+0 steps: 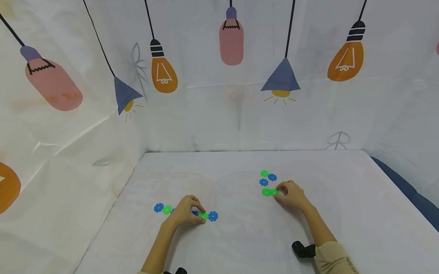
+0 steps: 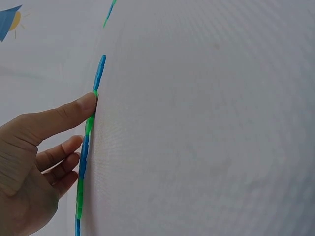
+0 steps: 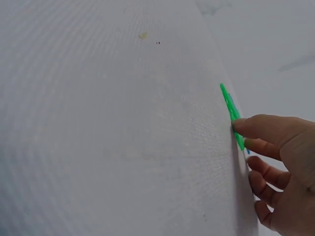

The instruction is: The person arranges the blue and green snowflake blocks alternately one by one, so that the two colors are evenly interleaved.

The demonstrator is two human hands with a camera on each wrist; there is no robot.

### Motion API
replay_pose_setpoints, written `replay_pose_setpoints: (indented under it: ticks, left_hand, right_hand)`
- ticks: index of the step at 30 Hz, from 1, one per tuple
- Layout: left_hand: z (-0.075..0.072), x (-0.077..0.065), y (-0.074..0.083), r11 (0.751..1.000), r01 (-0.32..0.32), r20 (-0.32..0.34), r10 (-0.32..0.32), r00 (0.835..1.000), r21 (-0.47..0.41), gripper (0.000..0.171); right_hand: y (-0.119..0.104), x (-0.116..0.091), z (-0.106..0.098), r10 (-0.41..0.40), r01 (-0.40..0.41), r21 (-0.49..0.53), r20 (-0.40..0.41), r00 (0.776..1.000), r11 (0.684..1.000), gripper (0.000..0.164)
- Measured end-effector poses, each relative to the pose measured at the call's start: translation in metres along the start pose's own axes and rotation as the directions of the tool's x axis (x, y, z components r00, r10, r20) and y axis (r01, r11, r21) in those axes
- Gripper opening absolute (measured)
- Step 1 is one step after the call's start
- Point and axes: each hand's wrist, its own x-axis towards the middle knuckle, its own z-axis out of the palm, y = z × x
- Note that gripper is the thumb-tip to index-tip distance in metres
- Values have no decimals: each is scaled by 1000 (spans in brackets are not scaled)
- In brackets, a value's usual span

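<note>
On the left, a row of blue and green snowflake discs lies on the white table. My left hand reaches over its middle, hiding part of it, and pinches a green snowflake disc between thumb and finger. A blue disc adjoins that one at the right end; another blue disc is at the left end, beside a green one. Farther right, my right hand pinches a green snowflake disc by its right edge. It touches or overlaps another green disc.
Just beyond the right hand lie two blue discs and a green disc. A white sheet printed with lamps hangs behind the table. Dark blue fabric shows past the table's right edge.
</note>
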Motion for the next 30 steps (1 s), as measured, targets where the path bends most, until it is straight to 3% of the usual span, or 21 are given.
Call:
replay_pose_setpoints:
  ticks: [9,30]
  left_hand:
    - [1,0,-1,1000,1,2,-1,1000,0,22]
    - [1,0,-3,1000,-11,-8,11,1000,4,23]
  right_hand:
    - [-3,0,1,50,-50,18,-2,999,999,36]
    - [-4,-2,1,36,-36,29,-6,999,999,30]
